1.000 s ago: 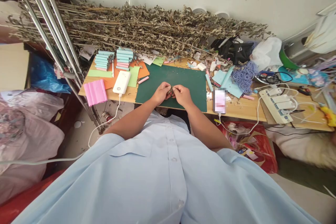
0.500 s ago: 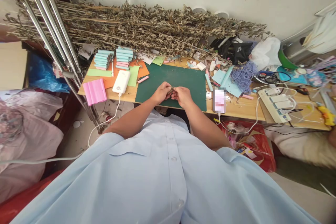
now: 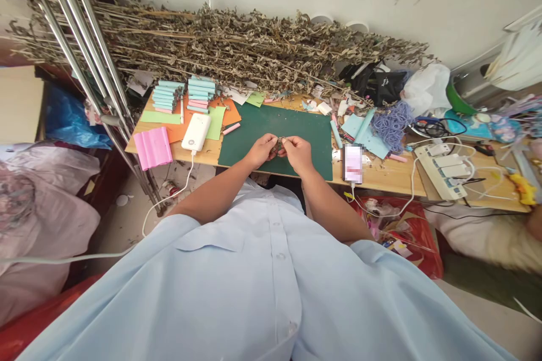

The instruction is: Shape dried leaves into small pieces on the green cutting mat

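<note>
Above the front part of a dark green cutting mat (image 3: 279, 118), my left hand (image 3: 262, 150) and my right hand (image 3: 297, 153) meet fingertip to fingertip. Between them is a small clump of dried leaves (image 3: 279, 145), mostly covered by the fingers. Both hands are closed, pinching the clump from either side. A pink paper roll (image 3: 231, 128) lies at the mat's left edge, and a light blue roll (image 3: 336, 133) lies along its right edge.
Dried leafy stalks (image 3: 254, 45) heap along the wall behind. Rolled blue tubes (image 3: 201, 89) and a white power bank (image 3: 196, 132) sit left. On the right lie a phone (image 3: 353, 163), purple yarn (image 3: 393, 126) and a power strip (image 3: 442, 169). Metal crutches (image 3: 91, 51) lean at left.
My right hand has shifted slightly right and up, its fingers now more upright over the dried leaves. My left hand stays nearly in place.
</note>
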A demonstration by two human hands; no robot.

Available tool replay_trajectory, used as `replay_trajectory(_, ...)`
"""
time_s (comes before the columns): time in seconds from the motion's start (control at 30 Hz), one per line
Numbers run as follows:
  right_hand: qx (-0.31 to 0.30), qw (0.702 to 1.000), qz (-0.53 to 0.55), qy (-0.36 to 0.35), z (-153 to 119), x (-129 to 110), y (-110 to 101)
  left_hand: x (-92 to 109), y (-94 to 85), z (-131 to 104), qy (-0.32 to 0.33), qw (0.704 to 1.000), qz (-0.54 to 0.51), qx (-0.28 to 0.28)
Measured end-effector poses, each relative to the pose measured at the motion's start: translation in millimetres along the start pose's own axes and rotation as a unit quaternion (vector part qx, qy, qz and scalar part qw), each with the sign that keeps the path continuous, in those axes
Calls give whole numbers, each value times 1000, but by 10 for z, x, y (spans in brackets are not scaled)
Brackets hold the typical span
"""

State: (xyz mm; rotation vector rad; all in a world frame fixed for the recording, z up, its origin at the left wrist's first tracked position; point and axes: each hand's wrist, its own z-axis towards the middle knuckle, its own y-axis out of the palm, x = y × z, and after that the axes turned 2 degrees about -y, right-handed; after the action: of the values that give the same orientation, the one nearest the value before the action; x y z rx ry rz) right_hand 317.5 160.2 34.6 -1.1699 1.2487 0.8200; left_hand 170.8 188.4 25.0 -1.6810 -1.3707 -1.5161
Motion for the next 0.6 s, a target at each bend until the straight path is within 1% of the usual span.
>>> replay_trajectory(0.03,0,997,-65,-49,-5,7,-22,-1,5,3,3,1000,11,-4)
replay_trajectory(0.07,1,986,-131,-99,-12,12,-43,-6,8,8,6,1000,21,-7)
replay_trajectory(0.13,1,956,-232,-180,-29,23,-72,-21,11,21,13,999,50,-7)
replay_trajectory(0.17,1,946,-255,-202,-36,28,-78,-30,13,27,19,998,67,-4)
replay_trajectory(0.2,-1,944,-258,-207,-42,34,-74,-38,15,31,27,996,83,1)
replay_trajectory(0.23,-2,950,-241,-197,-46,39,-63,-45,18,32,35,995,93,7)
replay_trajectory(0.27,-6,964,-207,-170,-47,44,-45,-49,22,31,42,995,94,11)
replay_trajectory(0.33,-10,993,-91,-71,-43,51,3,-46,33,21,41,996,73,15)
replay_trajectory(0.37,-12,1000,-19,-11,-37,53,29,-41,38,14,35,998,57,17)
replay_trajectory(0.4,-14,997,54,45,-29,55,51,-33,42,6,27,999,42,19)
replay_trajectory(0.43,-14,989,120,89,-19,58,68,-25,45,0,21,999,30,19)
replay_trajectory(0.47,-11,978,173,116,-8,62,78,-17,46,-6,16,999,22,19)
replay_trajectory(0.53,6,966,223,129,13,74,78,-8,45,-10,10,1000,10,17)
replay_trajectory(0.57,18,970,214,118,20,82,68,-6,44,-8,8,1000,6,15)
replay_trajectory(0.6,26,978,182,98,23,89,54,-7,43,-4,5,1000,4,12)
